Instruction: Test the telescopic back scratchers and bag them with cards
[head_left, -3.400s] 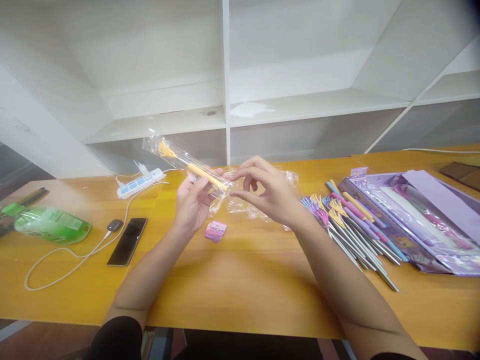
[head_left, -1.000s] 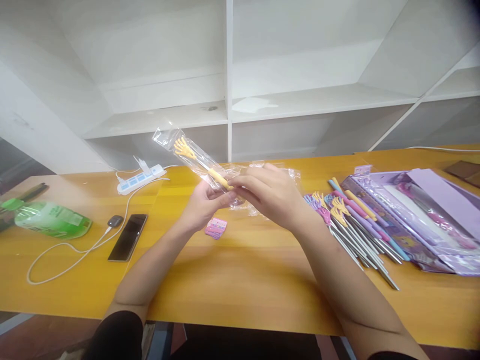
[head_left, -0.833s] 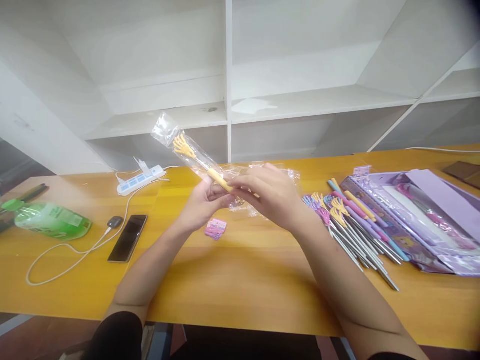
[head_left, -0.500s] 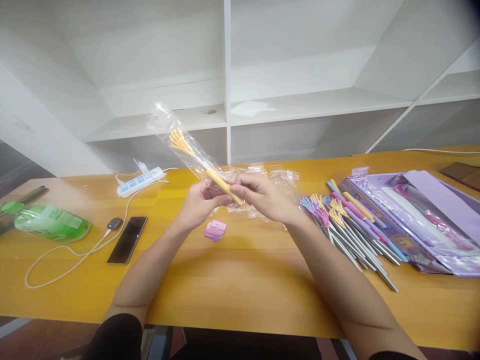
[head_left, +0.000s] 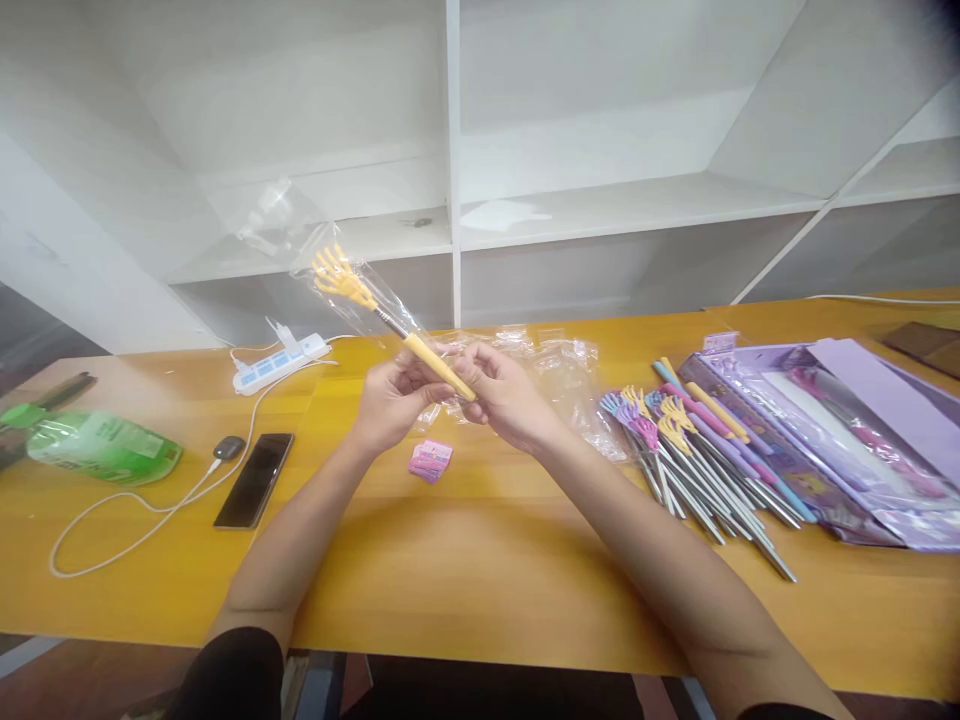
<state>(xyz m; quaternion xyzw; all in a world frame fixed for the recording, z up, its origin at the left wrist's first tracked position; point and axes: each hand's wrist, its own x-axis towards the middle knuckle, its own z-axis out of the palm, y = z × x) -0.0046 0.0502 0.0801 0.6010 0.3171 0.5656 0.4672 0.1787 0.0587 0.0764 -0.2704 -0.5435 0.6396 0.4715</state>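
White shelving (head_left: 453, 150) rises behind a wooden counter (head_left: 465, 570). On the right of the counter sits a purple box (head_left: 832, 500), pink and purple contents showing inside. Against its near-left side lies a pile of hand-headed scratchers (head_left: 720, 480), with metal rods and yellow, pink, purple and blue parts. Loose clear bags (head_left: 574, 385) spread between that pile and the hands. At far left, a green bottle (head_left: 101, 445) lies on its side.

The yellow scratcher (head_left: 433, 362) is held above the counter's middle, tilted, its head up and to the left. A clear sleeve (head_left: 307, 240) surrounds that head and stretches past it; how far it covers the handle cannot be told. The left hand (head_left: 390, 405) has its grip clamped about the handle's middle; the right hand (head_left: 506, 400) pinches the handle's lower end between thumb and fingers.

A power strip (head_left: 279, 366) lies left of the hands, nearer the shelving than a dark phone (head_left: 255, 480). Just below the left hand rests a small stack of pink cards (head_left: 430, 461).
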